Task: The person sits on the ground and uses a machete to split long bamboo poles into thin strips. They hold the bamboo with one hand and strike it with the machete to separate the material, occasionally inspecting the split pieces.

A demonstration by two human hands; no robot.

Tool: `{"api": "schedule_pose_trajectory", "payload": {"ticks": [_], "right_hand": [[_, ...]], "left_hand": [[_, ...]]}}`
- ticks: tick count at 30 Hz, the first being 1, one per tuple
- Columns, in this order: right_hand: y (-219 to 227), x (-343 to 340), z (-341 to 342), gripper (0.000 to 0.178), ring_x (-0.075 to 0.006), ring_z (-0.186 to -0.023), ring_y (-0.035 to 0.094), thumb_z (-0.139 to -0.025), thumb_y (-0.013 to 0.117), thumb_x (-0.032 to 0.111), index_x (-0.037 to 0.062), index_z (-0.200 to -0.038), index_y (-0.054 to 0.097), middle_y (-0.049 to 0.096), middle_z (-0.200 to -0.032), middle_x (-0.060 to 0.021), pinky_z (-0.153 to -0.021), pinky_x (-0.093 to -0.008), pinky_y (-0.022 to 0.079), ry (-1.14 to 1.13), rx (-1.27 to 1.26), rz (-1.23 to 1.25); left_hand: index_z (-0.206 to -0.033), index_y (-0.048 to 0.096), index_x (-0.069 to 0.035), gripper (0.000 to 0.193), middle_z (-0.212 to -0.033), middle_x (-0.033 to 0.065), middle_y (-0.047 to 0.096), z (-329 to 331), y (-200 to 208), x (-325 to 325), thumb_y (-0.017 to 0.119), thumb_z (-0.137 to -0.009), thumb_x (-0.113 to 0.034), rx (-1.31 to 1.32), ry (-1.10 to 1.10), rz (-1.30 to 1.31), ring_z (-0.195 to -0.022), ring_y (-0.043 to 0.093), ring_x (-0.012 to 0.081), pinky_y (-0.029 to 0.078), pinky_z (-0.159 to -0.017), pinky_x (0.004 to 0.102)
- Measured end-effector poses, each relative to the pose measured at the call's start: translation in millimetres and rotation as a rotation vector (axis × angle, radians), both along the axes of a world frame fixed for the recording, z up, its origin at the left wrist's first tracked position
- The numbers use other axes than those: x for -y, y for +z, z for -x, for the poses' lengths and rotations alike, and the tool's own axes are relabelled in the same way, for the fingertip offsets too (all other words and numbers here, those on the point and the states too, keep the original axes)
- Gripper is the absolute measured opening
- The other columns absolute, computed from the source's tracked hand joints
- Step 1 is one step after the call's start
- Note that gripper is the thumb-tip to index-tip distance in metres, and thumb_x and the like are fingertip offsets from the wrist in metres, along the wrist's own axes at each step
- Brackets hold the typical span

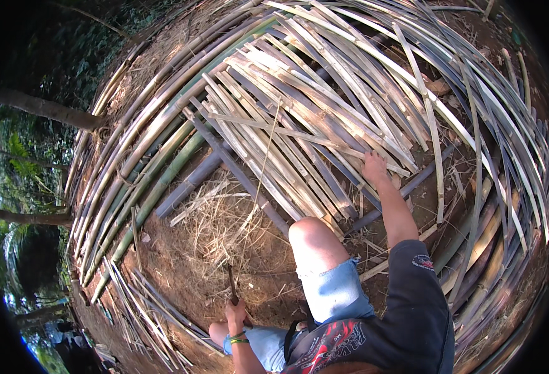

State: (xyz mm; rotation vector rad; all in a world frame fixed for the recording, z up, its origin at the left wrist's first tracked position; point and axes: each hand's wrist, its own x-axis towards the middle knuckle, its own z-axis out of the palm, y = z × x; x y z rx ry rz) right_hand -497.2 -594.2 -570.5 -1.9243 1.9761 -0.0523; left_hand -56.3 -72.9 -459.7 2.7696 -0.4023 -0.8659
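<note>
Two hands apart | left hand point(236, 313) was clamped on dark stick-like tool point(232, 282), near side of slat pile point(315, 103) | right hand point(374, 167) touched crosswise bamboo slat point(293, 131) atop pile, grip undetermined | edge-wary hold seemed advisable

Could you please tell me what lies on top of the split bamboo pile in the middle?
One strip lies crosswise over the pile, the right hand at its right-hand part; a thin sliver crosses there too. Most of what lies beneath is covered.
</note>
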Motion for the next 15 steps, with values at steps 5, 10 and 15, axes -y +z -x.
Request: {"api": "schedule_pose_trajectory", "payload": {"ticks": [5, 10, 15], "right_hand": [[-12, -13, 12, 0.037, -0.0383, -0.115, 0.054, -0.081, 0.070, 0.018, 0.0096, -0.114, 0.055, 0.056, -0.119, -0.0205, -0.096, -0.0511, 0.043, 0.087, 0.028, 0.100], [3, -24, -1, 0.033, -0.0382, -0.092, 0.064, -0.082, 0.071, 0.020, 0.0044, -0.109, 0.059, 0.066, -0.093, -0.0174, -0.081, -0.0478, 0.050, 0.245, 0.197, -0.093], [28, -31, -30, 0.043, -0.0371, -0.105, 0.060, -0.088, 0.068, 0.027, 0.0028, -0.122, 0.058, 0.062, -0.114, -0.0194, -0.088, -0.0467, 0.049, 0.167, 0.365, -0.049]], "left_hand": [[-0.099, 0.063, 0.005, 0.042, -0.085, 0.0239, 0.068, 26, 33, 30, 0.064, -0.081, -0.032, 0.044, -0.050, -0.015, -0.083, 0.068, 0.0366, 0.051, -0.076, 0.0448], [-0.097, 0.062, 0.005, 0.039, -0.080, 0.0214, 0.067, 22, 33, 24, 0.063, -0.082, -0.031, 0.027, -0.013, 0.011, -0.078, 0.068, 0.0343, 0.051, -0.072, 0.0439], [-0.096, 0.063, 0.004, 0.037, -0.073, 0.0155, 0.065, -2, 11, -8, 0.065, -0.083, -0.030, -0.027, 0.003, 0.019, -0.066, 0.065, 0.0262, 0.050, -0.062, 0.0405]]}}
